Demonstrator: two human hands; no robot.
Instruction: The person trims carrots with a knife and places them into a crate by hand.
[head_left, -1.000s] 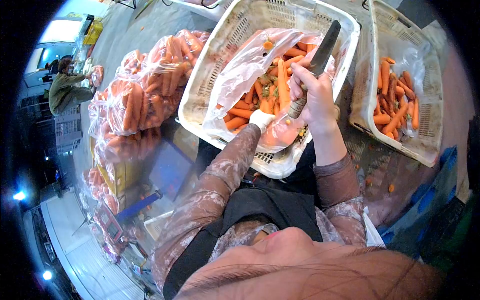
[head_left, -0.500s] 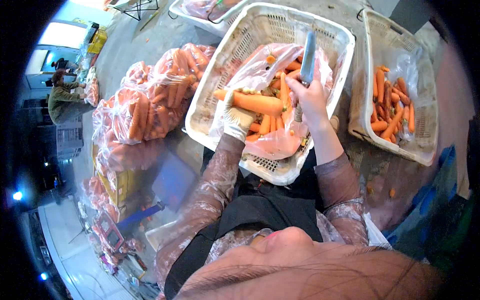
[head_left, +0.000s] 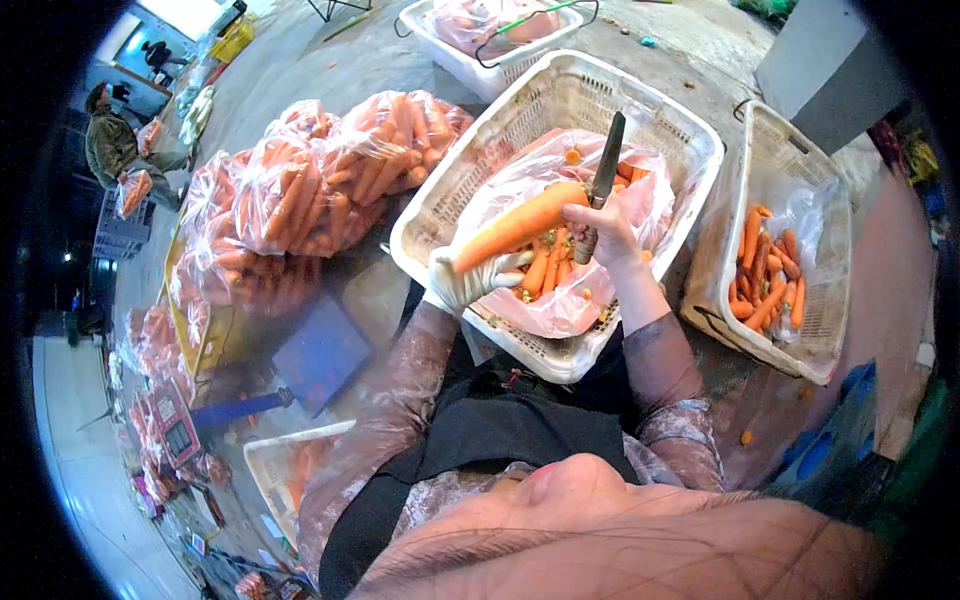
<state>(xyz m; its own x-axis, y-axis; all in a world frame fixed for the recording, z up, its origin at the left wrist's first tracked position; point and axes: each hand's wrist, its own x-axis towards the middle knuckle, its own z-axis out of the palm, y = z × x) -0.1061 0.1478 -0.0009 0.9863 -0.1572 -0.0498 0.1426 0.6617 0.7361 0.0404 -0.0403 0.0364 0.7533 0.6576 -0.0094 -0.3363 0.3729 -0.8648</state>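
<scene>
My left hand (head_left: 458, 280), in a pale glove, is closed around one end of a large carrot (head_left: 522, 228). The carrot slants up to the right, over a white plastic crate (head_left: 408, 235). My bare right hand (head_left: 612, 232) grips a knife (head_left: 606, 165) by its handle, with the blade pointing up and away from me. The right thumb lies against the carrot's upper end, close beside the knife. Below both hands, a pinkish plastic bag (head_left: 655, 205) lies opened in the crate with more carrots (head_left: 545, 268) inside.
Filled carrot bags (head_left: 300, 200) are piled at the left. Another crate (head_left: 835, 290) with loose carrots stands at the right, and one with a bag (head_left: 470, 60) at the back. A blue platform scale (head_left: 325, 350) sits lower left. Another person (head_left: 115, 145) stands far left holding bags.
The carrot has swung from nearly level to a slant, its far end now at my right hand. The knife has tilted, and the view has shifted. The distant person has straightened up.
</scene>
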